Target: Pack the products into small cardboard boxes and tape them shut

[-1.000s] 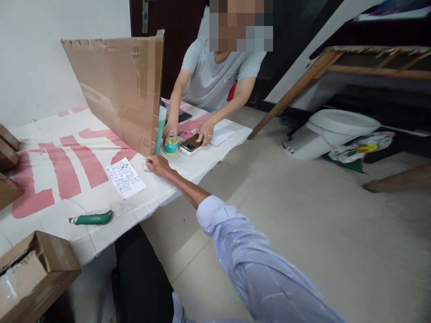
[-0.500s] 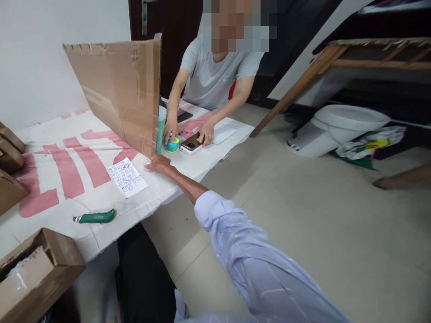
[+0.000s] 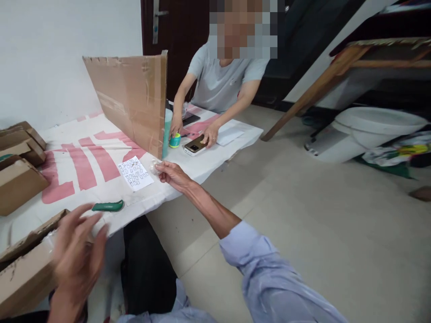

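Observation:
My right hand (image 3: 173,175) is closed on a small clear plastic item (image 3: 154,167), held just above the table's near edge. Beside it lies a white paper (image 3: 135,174) with rows of small drawn boxes. My left hand (image 3: 79,246), blurred by motion, is raised with its fingers apart and holds nothing; it is over the near left edge, by an open cardboard box (image 3: 27,278). A green cutter (image 3: 108,206) rests on the table just beyond its fingertips.
A cardboard panel (image 3: 131,98) stands upright on the covered table (image 3: 70,220). Across from me, a person (image 3: 225,80) has one hand at a teal tape roll (image 3: 174,140) and one on a phone (image 3: 195,144). More boxes (image 3: 20,179) sit left; a white bucket (image 3: 373,130) stands right.
My left hand has come into view at the lower left. My right hand has lifted from beside the panel's bottom corner, with the clear item now showing in its fingers. The view has shifted slightly.

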Tool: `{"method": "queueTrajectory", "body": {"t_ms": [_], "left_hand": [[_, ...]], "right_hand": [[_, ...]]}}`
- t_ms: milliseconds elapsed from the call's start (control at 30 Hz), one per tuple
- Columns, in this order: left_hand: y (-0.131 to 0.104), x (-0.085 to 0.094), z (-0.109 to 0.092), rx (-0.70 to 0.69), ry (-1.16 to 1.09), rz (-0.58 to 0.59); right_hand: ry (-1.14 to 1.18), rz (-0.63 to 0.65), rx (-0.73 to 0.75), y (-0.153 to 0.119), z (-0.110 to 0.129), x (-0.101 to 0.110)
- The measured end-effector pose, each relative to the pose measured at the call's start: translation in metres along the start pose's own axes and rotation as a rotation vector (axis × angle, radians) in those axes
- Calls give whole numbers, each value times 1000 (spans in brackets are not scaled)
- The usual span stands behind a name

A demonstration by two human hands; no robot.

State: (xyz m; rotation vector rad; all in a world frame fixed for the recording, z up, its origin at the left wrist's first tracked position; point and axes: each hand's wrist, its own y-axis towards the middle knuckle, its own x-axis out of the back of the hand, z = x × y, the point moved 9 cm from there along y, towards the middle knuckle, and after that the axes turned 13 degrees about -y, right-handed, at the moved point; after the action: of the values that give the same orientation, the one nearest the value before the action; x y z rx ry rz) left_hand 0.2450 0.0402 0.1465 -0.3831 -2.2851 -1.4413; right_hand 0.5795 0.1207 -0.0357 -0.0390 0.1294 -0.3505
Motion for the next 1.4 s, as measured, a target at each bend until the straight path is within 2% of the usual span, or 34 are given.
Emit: {"method": "queueTrajectory", "body": {"t_ms": [100,167,233,267,333,400,567,767,1033,1167,1300,1400], "left_hand": [[23,-89,36,64,-143,194],[33,-138,60,151,-251,325],[37,-167,75,214,-350,421],[38,-174,78,232,-391,454],[37,-176,78,241,-454,487],[38,-169,71,220,-478,488],[47,-152,58,213,-486,418],[49,-167,63,195,-571,494],[41,-174,67,87,-400,527],[43,-177,78,223,-421,548],[38,-187,97,497,-600,540],[33,-193,104,599,-609,532]], "right_hand": [[-27,39,38,-35,13,-25],[-70,38,84,-53,23,-34],[-116,39,119,-64,30,-38],[-133,46,123,-67,32,-39],[-144,68,110,-68,31,-39],[-133,94,88,-67,28,-40],[-164,67,98,-63,31,-39],[-228,76,129,-62,45,-38],[-14,142,-24,-58,15,-42],[25,154,15,-61,13,-45],[-120,157,142,-58,18,-47],[-263,139,227,-54,17,-46]]}}
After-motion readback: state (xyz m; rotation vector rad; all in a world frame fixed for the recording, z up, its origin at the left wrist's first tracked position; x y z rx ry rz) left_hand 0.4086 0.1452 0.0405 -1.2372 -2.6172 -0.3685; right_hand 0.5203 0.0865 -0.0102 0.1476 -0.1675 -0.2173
